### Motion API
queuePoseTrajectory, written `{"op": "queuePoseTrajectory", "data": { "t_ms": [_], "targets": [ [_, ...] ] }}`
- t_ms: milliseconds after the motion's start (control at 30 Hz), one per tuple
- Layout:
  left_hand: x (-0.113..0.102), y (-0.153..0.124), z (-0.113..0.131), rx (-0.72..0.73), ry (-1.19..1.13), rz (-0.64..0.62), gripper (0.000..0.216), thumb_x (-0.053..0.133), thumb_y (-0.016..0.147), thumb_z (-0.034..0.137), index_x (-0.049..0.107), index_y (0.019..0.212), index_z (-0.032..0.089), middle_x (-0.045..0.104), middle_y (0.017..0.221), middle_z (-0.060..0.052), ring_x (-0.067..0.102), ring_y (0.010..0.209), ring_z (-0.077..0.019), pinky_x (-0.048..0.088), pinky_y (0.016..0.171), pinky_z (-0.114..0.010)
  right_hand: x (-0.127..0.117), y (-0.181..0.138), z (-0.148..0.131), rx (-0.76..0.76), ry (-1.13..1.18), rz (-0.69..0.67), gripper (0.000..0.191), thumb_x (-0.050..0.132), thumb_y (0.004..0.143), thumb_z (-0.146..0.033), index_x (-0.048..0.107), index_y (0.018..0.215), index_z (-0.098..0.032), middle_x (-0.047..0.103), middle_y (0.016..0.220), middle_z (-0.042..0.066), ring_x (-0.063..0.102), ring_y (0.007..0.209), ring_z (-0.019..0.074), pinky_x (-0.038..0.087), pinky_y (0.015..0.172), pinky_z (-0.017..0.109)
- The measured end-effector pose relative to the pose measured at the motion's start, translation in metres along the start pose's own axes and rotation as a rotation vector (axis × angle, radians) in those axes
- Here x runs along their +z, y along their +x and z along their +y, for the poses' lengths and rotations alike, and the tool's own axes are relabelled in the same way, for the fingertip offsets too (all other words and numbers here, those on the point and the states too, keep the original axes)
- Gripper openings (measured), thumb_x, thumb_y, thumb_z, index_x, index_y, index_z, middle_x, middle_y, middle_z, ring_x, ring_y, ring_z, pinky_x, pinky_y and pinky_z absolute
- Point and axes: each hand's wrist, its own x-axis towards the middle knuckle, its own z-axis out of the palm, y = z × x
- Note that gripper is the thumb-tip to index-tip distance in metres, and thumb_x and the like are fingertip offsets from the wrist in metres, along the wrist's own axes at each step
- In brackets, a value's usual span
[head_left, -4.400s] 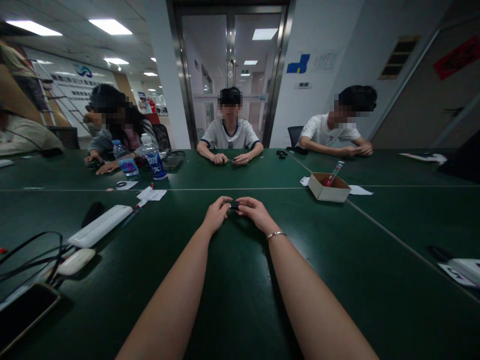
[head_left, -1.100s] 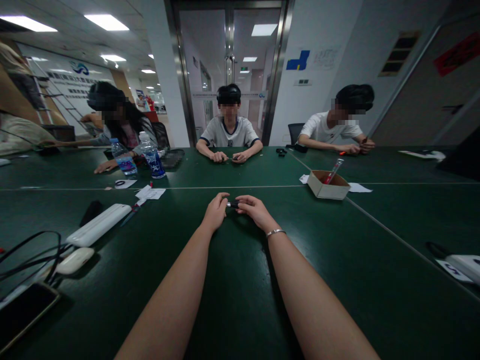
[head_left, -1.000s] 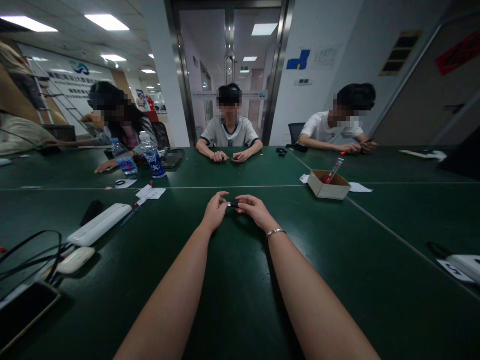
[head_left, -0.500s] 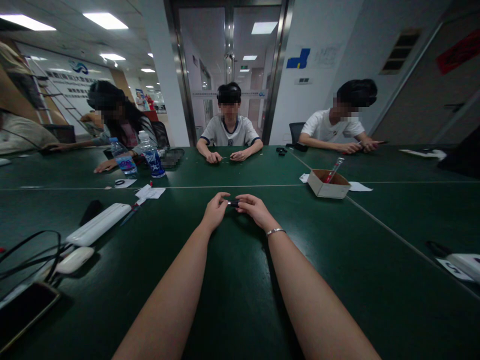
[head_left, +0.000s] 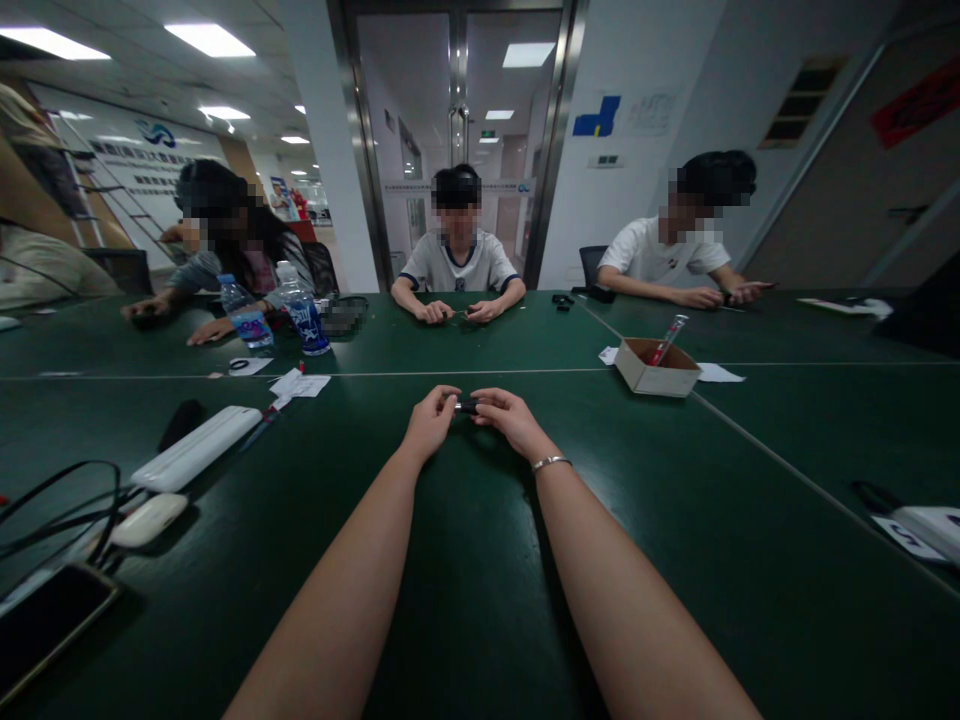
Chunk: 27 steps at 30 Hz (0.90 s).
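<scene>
My left hand (head_left: 430,422) and my right hand (head_left: 510,418) meet over the dark green table (head_left: 480,560), fingers curled. Between their fingertips they pinch a small black object (head_left: 467,406) with a short silvery tip toward the left hand. The object is too small to name. A thin bracelet (head_left: 550,462) circles my right wrist. Both forearms stretch out from the bottom of the view.
An open cardboard box (head_left: 656,367) with a red-tipped tube stands right of my hands. To the left lie a white oblong case (head_left: 199,448), a white mouse (head_left: 150,520), cables, a phone (head_left: 45,625) and two water bottles (head_left: 304,312). Three other people sit across the table.
My hands stay in place, still pinching the small black object, whose silvery tip has come into view at the left hand. The people opposite shift their hands slightly.
</scene>
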Motion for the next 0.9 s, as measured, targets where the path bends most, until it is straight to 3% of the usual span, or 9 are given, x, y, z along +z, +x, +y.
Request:
{"op": "queuePoseTrajectory", "data": {
  "t_ms": [233,500,900],
  "targets": [
    [-0.0007,-0.0009,0.0056,-0.085,-0.025,-0.044,0.034,0.041,0.092,0.042,0.064,0.101,0.019,0.055,0.068,0.0,0.051,0.059,-0.0126,0.039,0.055,-0.024,0.0002,0.0003,-0.0012,0.01,-0.009,0.004,0.029,0.081,0.066,-0.02,0.071,0.093,-0.018,0.066,0.086,0.003,0.063,0.068,0.0121,0.056,0.066,0.023],
    [-0.0013,0.0034,-0.0018,-0.036,-0.048,-0.01,0.033,0.047,0.08,0.016,0.063,0.108,0.018,0.056,0.093,-0.004,0.051,0.066,-0.012,0.042,0.059,-0.023,0.0003,-0.0003,-0.0013,0.003,0.007,0.007,0.032,0.081,0.063,-0.022,0.071,0.093,-0.017,0.066,0.084,0.002,0.065,0.07,0.012,0.055,0.066,0.02],
    [-0.0009,0.0022,0.0006,-0.061,-0.092,-0.024,0.027,0.048,0.084,0.022,0.064,0.104,0.018,0.058,0.082,-0.002,0.051,0.064,-0.0131,0.04,0.059,-0.025,-0.0011,0.0005,0.0013,0.005,-0.002,0.005,0.03,0.078,0.067,-0.02,0.07,0.095,-0.017,0.066,0.086,0.003,0.066,0.073,0.0127,0.055,0.067,0.02]
  ]
}}
